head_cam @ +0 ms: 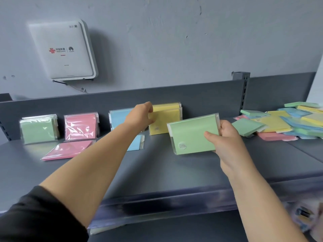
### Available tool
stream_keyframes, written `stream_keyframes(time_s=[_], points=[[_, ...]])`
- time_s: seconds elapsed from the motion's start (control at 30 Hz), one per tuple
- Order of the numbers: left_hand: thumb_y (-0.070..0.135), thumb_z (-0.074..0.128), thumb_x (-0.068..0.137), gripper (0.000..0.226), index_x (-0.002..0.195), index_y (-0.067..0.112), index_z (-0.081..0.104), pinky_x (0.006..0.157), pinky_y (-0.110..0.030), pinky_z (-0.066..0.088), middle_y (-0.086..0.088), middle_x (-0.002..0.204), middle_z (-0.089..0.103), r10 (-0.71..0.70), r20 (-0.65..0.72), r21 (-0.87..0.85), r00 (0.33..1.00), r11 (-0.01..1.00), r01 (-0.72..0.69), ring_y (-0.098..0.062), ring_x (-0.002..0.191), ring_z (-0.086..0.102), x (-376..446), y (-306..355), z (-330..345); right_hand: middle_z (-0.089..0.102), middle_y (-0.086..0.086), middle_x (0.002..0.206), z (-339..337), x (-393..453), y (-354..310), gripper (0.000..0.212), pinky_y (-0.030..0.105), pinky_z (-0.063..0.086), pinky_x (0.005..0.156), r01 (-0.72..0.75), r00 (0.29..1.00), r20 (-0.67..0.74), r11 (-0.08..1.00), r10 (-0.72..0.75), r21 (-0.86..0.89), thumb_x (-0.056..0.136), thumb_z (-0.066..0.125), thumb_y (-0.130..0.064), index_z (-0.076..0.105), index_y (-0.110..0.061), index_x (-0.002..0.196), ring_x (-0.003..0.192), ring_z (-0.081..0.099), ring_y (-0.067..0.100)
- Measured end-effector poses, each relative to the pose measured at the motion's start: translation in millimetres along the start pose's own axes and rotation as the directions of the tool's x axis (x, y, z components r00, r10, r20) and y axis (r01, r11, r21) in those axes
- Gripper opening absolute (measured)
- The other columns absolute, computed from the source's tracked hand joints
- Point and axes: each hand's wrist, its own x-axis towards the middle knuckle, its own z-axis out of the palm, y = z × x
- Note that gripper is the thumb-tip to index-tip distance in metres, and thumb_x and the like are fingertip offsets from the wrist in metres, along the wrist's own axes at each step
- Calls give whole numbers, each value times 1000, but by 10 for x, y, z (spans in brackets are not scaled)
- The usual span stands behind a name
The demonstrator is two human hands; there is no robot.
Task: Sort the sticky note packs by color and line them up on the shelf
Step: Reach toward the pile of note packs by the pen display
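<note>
Steadying the yellow packs [165, 119] against the shelf's back panel [201, 95], the left hand [141, 116] pinches their left edge, while the right hand [225, 135] grips a green pack [190, 135] held above the shelf [157, 168]. Judging by the row, that pack belongs far left with the standing green packs [39, 129], so it should go upright and flush, label facing out. It is flat, pale green, clear-wrapped, with a round sticker near its lower corner.

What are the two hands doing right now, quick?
Left hand: grips the yellow pack standing against the shelf back.
Right hand: holds a green pack above the shelf.
</note>
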Motion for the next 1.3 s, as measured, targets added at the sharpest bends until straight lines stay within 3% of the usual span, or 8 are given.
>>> stream_keyframes(time_s=[0.3, 0.6, 0.73, 0.9, 1.1, 1.2, 1.3], points=[[23, 55, 89, 29, 116, 13, 50, 65, -31, 38, -9, 110, 59, -6, -77, 196, 997, 980, 21, -31, 97, 56, 296, 30, 206, 66, 2, 103, -5, 13, 100, 25, 32, 47, 77, -46, 999, 29, 999, 46, 6, 89, 49, 2, 53, -21, 95, 98, 63, 20], [23, 59, 85, 35, 112, 9, 42, 65, -33, 38, -8, 113, 54, -82, -109, 236, 991, 966, 106, -32, 94, 56, 318, 26, 274, 66, 3, 105, -9, -3, 85, 25, 34, 47, 81, -53, 999, 11, 999, 53, 7, 89, 49, 2, 54, -20, 98, 99, 63, 20], [23, 57, 85, 31, 111, 10, 46, 66, -32, 38, -7, 112, 56, -55, -120, 114, 991, 991, 69, -27, 89, 52, 275, -27, 112, 66, 4, 106, 22, -29, 24, 24, 40, 48, 90, -50, 999, -10, 998, 51, 26, 90, 49, 3, 53, -18, 99, 103, 63, 22], [35, 55, 91, 35, 119, 14, 51, 77, -28, 40, 1, 107, 57, 27, -19, -209, 999, 978, -30, -18, 93, 52, -129, 20, -351, 68, 4, 106, 196, -166, -71, 23, 44, 46, 99, -42, 998, -32, 996, 45, 84, 91, 48, 3, 55, -11, 107, 105, 63, 22], [41, 56, 88, 23, 106, 28, 54, 67, -22, 46, 14, 95, 59, 121, 84, -407, 989, 910, -77, -10, 87, 61, -1101, -109, -825, 69, -1, 101, 679, -500, -137, 25, 39, 47, 94, -24, 999, 52, 985, 15, 170, 92, 47, 3, 56, -14, 107, 99, 64, 16], [32, 64, 84, 21, 101, 27, 53, 69, -26, 50, 12, 89, 62, 73, 34, -428, 997, 902, -52, -11, 81, 63, -1432, -283, -848, 68, -1, 105, 940, -673, -147, 27, 37, 47, 95, -43, 994, 103, 980, 23, 192, 92, 46, 3, 54, -12, 114, 99, 63, 14], [16, 66, 84, 13, 90, 22, 56, 62, -23, 50, 6, 85, 69, -58, 10, -608, 998, 792, 52, -12, 71, 65, -1666, -484, -859, 68, -3, 103, 1169, -828, -131, 28, 38, 48, 94, -51, 987, 162, 978, 18, 203, 93, 45, 3, 54, -15, 112, 99, 63, 14]])
